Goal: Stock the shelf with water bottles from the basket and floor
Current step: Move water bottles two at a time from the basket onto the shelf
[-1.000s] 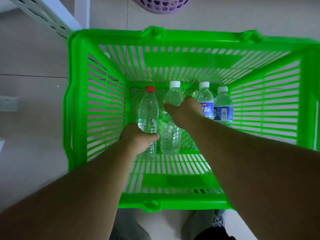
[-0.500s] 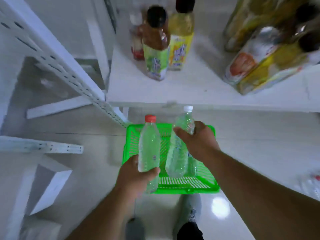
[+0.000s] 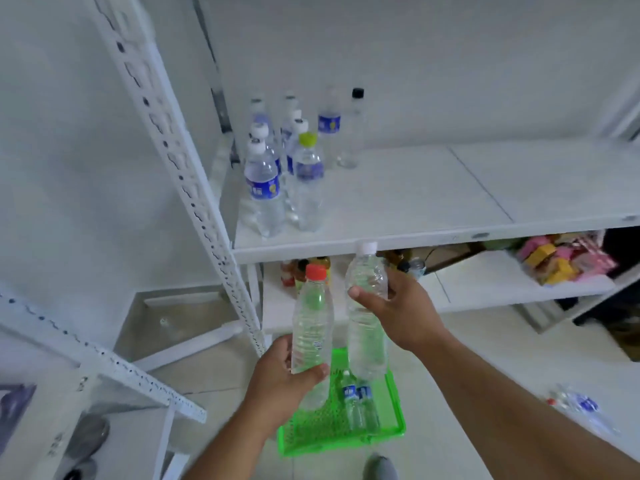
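Observation:
My left hand (image 3: 280, 381) grips the lower part of a clear red-capped bottle (image 3: 311, 320), held upright. My right hand (image 3: 403, 311) grips a clear white-capped bottle (image 3: 365, 327) around its upper half, just right of the first. Both bottles hang in the air below the front edge of the white shelf (image 3: 433, 202). Several water bottles (image 3: 277, 174) stand at the shelf's left end. The green basket (image 3: 391, 434) sits on the floor beneath my hands, with two blue-labelled bottles (image 3: 358, 405) lying in it.
A perforated white upright (image 3: 180, 174) runs diagonally left of the shelf. The lower shelf (image 3: 502, 289) carries sauce bottles and colourful packets (image 3: 561, 258). Loose bottles (image 3: 581, 407) lie on the floor at right. My shoe (image 3: 379, 467) is at the bottom edge.
Both hands have lifted their bottles out of the basket and up toward the shelf edge. My view has risen, so the water bottle shelf is now in sight.

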